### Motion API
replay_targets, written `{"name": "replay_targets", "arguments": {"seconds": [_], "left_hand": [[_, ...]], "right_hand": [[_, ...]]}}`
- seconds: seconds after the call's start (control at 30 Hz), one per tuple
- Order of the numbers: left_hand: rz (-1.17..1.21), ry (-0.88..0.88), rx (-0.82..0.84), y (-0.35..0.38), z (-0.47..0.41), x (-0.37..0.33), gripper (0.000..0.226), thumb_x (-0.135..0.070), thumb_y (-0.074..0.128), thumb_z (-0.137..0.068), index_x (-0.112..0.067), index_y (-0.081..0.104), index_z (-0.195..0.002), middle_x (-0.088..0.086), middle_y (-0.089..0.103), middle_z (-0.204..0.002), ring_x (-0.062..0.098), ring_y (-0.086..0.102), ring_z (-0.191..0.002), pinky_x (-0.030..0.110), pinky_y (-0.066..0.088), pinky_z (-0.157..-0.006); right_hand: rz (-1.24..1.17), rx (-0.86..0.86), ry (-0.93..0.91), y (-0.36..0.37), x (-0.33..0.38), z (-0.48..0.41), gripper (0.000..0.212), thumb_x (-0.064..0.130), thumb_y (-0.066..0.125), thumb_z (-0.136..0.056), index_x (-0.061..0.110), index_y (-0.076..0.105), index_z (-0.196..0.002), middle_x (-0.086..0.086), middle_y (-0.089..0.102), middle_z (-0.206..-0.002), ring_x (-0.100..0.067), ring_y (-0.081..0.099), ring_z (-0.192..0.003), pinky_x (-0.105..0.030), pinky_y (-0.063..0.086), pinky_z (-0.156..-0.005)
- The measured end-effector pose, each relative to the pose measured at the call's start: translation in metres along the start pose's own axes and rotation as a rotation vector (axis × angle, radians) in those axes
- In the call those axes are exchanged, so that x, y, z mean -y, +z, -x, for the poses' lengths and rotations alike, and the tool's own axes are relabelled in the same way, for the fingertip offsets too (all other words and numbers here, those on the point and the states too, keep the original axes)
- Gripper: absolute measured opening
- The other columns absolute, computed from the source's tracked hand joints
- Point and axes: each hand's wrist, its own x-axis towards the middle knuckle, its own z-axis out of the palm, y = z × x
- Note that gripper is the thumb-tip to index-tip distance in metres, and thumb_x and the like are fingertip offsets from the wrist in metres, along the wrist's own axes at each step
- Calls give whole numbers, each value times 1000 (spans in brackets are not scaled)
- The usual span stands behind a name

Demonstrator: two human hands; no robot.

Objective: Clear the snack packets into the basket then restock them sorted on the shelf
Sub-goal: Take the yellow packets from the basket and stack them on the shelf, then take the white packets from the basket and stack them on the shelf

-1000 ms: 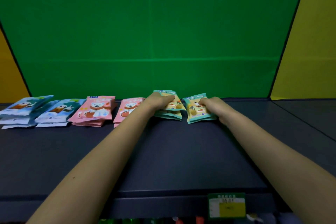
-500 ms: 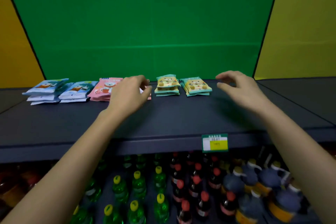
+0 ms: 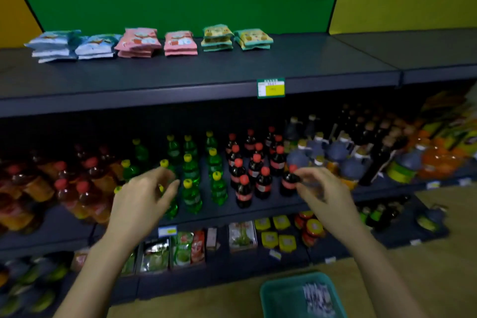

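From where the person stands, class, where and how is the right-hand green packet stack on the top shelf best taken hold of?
Grip the right-hand green stack by its two short ends, coming from the front, probably from slightly above. The packets lie flat and piled, its right end has bare top shelf beside it, and the neighbouring green stack sits close on the left.

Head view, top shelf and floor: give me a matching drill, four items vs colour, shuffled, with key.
Items:
1. leftmost two packet stacks
2. middle two packet stacks
3. shelf-edge price tag
4. basket

Colours:
A. pink
B. teal
C. light blue
D. green border, yellow patch

Pairs: 1-C, 2-A, 3-D, 4-B
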Motion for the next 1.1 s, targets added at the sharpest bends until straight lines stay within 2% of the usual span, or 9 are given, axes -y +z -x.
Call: {"name": "replay_targets", "arguments": {"seconds": [0.17,0.27,0.43,0.57,0.7,0.9,1.0,1.1], "left_hand": [[-26,-85,135,48,63,-14,12,-33,62,-85,-21,64,-88,-1,68,-81,30,65,-81,30,38,-56],[-72,-134,230,79,90,-35,17,-36,59,-86,-19,62,-91,6,70,-85,34,66,-87,35,42,-60],[-116,-168,394,138,119,-88,19,-37,52,-88,-21,59,-96,2,70,-93,28,65,-93,32,42,-64],[-133,-242,477,190,140,-144,20,-35,49,-89,-20,57,-100,3,68,-100,28,63,-100,33,47,-72],[-77,-332,570,251,161,-199,22,-37,47,-91,-26,55,-108,-6,67,-106,21,61,-107,30,47,-78],[-61,-373,692,327,170,-233,26,-37,45,-91,-25,55,-112,-4,67,-112,21,61,-108,31,48,-83],[-72,-363,742,367,170,-233,28,-36,44,-91,-24,56,-114,-4,66,-114,21,61,-108,31,47,-85],[-92,-317,785,427,177,-222,28,-35,41,-93,-24,54,-115,-5,64,-116,20,60,-109,30,46,-85]], "right_hand": [[60,86,122,8,-50,66,21,17,57,-90,16,60,-111,4,55,-107,-18,56,-102,-30,47,-80],[84,101,187,-5,-84,93,22,14,60,-87,15,61,-109,5,54,-104,-22,59,-99,-41,52,-79],[97,131,282,-40,-152,126,27,7,62,-85,12,61,-111,0,56,-101,-20,58,-96,-38,50,-83],[103,259,368,-64,-220,143,31,5,62,-82,13,61,-112,-4,61,-106,-22,61,-98,-40,51,-84],[142,398,374,-84,-279,139,29,8,60,-84,13,60,-113,-2,59,-111,-20,58,-105,-35,48,-91],[157,508,507,-71,-347,139,31,11,58,-86,15,58,-117,0,63,-115,-18,61,-104,-31,48,-90],[157,542,557,-49,-384,146,30,7,59,-84,14,62,-113,2,66,-106,-17,64,-101,-24,46,-88],[133,493,616,-7,-439,155,25,2,61,-81,12,68,-103,4,68,-90,-19,67,-94,-18,44,-80]]}}
